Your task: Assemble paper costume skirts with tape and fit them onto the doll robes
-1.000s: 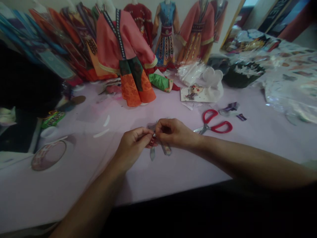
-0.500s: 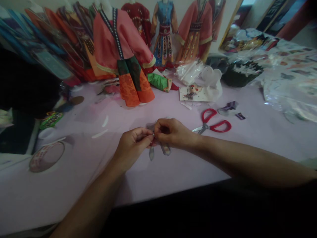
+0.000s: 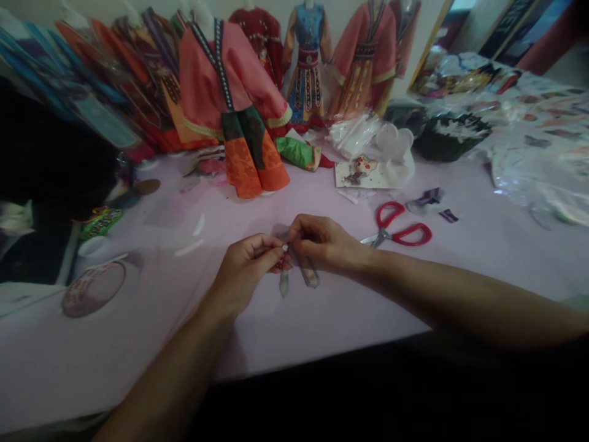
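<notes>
My left hand (image 3: 246,264) is closed in a pinch, thumb against the fingers. A tiny pale spot shows at its fingertips, too small to name. Reddish material (image 3: 281,265) peeks out under those fingers. Close beside it, my right hand (image 3: 326,242) is pinched too, its fingertips almost meeting the left ones; what they hold is hidden. Below the hands, a patterned fabric strip (image 3: 310,274) and a narrow greyish strip (image 3: 284,285) lie on the table. Red-handled scissors (image 3: 383,235) rest just right of my right hand, blades partly behind it.
Small doll garments stand along the back, with a pink-and-orange one (image 3: 243,116) nearest. A tape roll (image 3: 94,288) lies at left, near a green wrapper (image 3: 101,223). Purple scraps (image 3: 432,196), a printed card (image 3: 363,173) and a dark bowl (image 3: 451,138) are at right.
The right fingertips have lifted slightly away from the left ones, and more of the reddish material shows. The whole view has shifted a little.
</notes>
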